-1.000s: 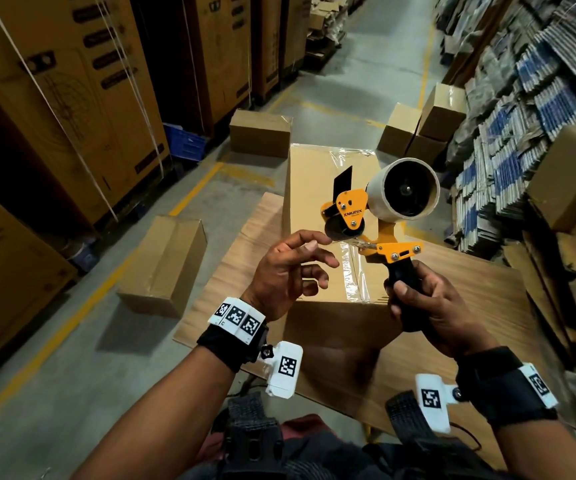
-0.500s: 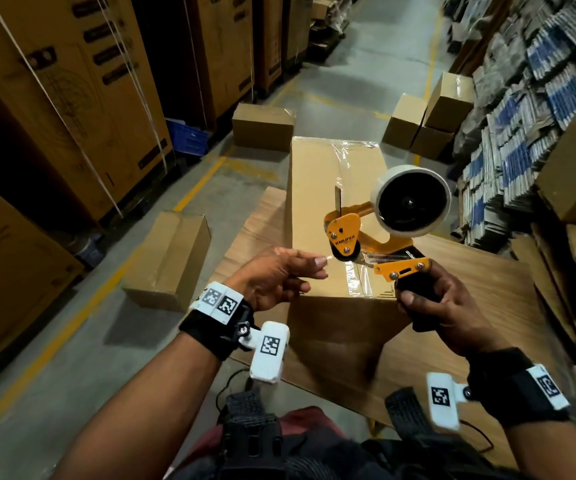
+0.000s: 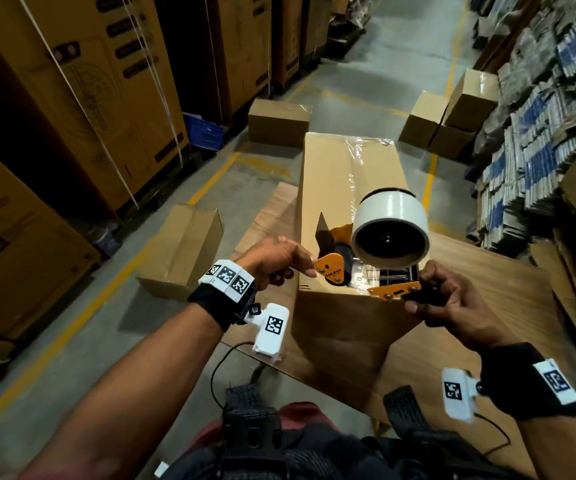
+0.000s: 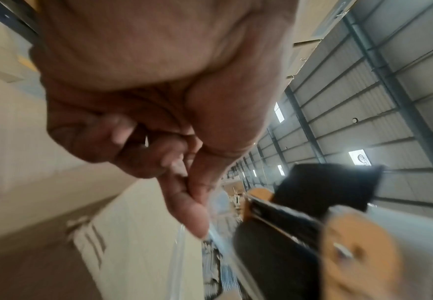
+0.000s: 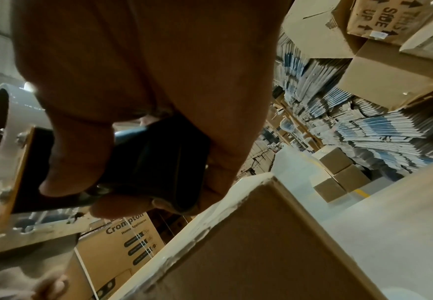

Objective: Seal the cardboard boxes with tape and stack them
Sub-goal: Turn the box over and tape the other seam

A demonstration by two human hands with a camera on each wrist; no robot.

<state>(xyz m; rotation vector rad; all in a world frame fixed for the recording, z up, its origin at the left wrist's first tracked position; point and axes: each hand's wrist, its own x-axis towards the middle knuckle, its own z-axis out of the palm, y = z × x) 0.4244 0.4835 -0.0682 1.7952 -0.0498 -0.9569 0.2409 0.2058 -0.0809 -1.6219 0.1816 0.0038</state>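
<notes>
A long cardboard box (image 3: 331, 188) lies on a wooden table (image 3: 487, 271), with clear tape running along its top seam. My right hand (image 3: 428, 299) grips the black handle (image 5: 159, 162) of an orange tape dispenser (image 3: 331, 268). Its white roll (image 3: 390, 237) hovers over the box's near end. My left hand (image 3: 300, 263) is at the dispenser's front. There its thumb and forefinger (image 4: 197, 203) pinch the clear tape end (image 4: 218, 239). The box's near corner (image 5: 261, 243) sits just below my right hand.
Smaller boxes stand on the floor at the left (image 3: 182, 251), beyond the table (image 3: 277, 123) and stacked at the right (image 3: 452, 116). Tall cartons (image 3: 72, 98) line the left aisle side. Bundles of flat cartons (image 3: 539, 133) are piled on the right.
The dispenser has dropped toward the box's near end and tipped so the roll faces me. My left hand went from spread fingers to a pinch at the dispenser's front.
</notes>
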